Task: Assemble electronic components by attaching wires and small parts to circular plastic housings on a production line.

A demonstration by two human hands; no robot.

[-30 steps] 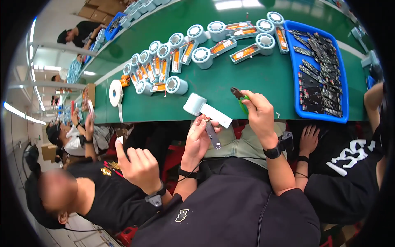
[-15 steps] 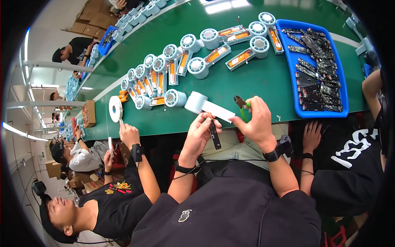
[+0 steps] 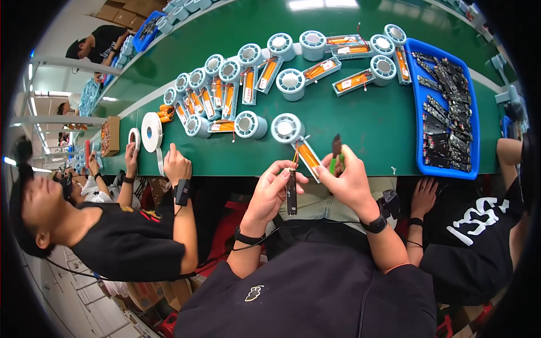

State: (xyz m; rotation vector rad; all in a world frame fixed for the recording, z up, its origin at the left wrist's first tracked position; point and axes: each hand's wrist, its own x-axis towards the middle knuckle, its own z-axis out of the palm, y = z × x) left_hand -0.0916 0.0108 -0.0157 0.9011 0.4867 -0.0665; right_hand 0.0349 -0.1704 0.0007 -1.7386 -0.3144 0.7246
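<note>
Black slim circuit board (image 3: 291,194), pale-blue fan (image 3: 287,128), orange battery (image 3: 307,156) inside, apparently wired

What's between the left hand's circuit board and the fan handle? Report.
No separate object visibly; thin wires run from the black circuit board in the left hand toward the fan handle. The right hand, holding green-handled cutters, overlaps its near end.

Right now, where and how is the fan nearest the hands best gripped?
Probably around the fan's round head, from the left: it is broad and rounded, whereas the open handle exposes an orange battery and wires, with the right hand at its near end.
</note>
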